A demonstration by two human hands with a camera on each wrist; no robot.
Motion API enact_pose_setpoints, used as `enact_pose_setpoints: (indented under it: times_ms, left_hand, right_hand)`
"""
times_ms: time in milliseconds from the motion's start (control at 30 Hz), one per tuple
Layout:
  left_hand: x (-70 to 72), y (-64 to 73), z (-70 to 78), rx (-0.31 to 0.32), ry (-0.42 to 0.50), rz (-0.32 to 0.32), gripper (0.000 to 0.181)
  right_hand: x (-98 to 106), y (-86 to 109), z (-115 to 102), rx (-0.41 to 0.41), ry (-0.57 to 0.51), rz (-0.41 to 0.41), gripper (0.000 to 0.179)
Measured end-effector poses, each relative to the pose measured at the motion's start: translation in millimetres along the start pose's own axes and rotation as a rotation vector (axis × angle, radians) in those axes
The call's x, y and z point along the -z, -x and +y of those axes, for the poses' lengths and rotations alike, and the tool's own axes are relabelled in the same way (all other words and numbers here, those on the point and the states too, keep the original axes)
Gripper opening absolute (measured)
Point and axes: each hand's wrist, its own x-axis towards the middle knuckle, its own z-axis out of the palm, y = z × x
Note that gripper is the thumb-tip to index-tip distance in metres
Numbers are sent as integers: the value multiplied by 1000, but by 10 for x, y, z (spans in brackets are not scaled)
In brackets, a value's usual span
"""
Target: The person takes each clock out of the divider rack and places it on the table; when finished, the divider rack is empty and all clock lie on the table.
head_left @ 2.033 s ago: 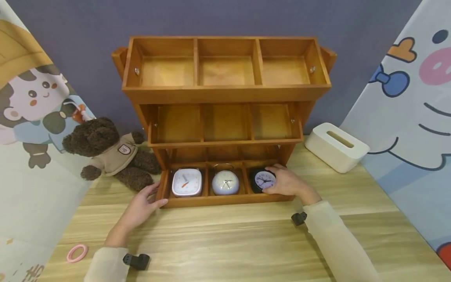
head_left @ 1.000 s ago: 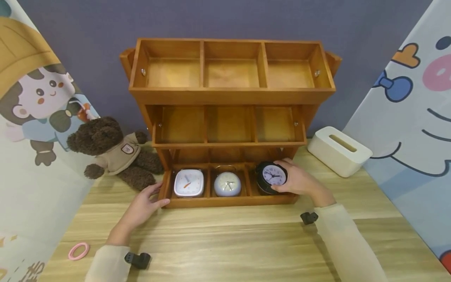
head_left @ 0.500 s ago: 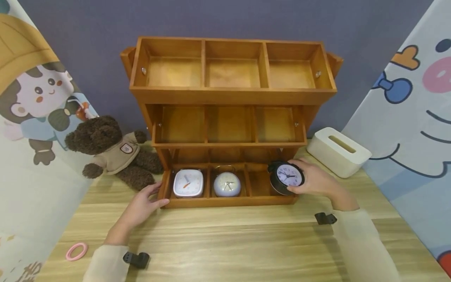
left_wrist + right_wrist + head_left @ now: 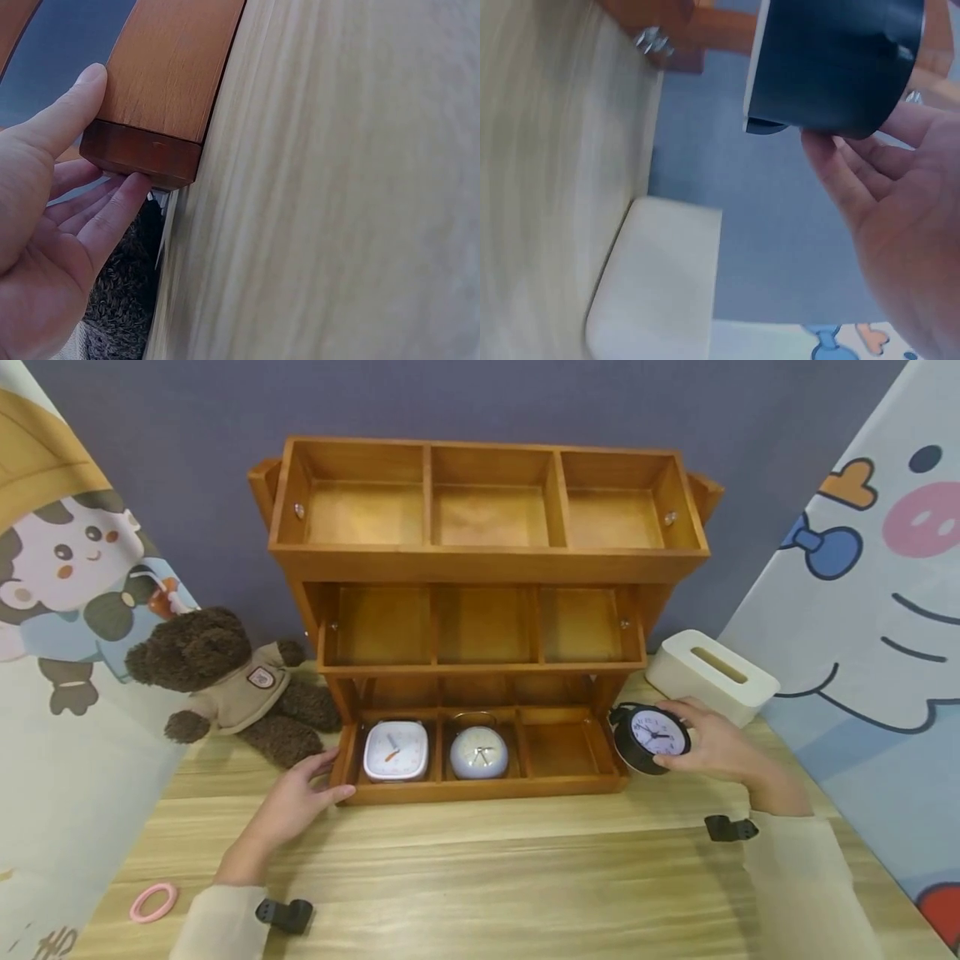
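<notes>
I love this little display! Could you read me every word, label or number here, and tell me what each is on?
Nothing reads clearly enough to quote.
Black clock: numerals round the dial, too small to read surely.
White clock: faint dial marks, unreadable.
Round pale clock: dial marks too small.
Badge on the teddy bear: tiny, unreadable.
Left wall: dark marks at the bottom, cut off, unreadable.

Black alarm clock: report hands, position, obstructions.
Left hand on bottom tray, left end. Right hand holds black alarm clock above table, right of tray. White tissue box close behind, clock not touching it.
</notes>
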Motion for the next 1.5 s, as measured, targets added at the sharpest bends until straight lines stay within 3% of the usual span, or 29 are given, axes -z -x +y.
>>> enact_pose_setpoints:
  times_ms: [467, 967, 1500]
  left_hand:
    - [1, 11, -11, 2, 12, -1, 76]
    - [-17, 16, -11, -7, 19, 7, 75]
    - [-9, 18, -3, -2, 22, -3, 76]
  right_hand:
    - [-61, 147, 422, -198, -34, -117, 83]
    - [-391, 263, 844, -239, -101, -68, 80]
    - [-447, 264, 889, -261, -163, -104, 82]
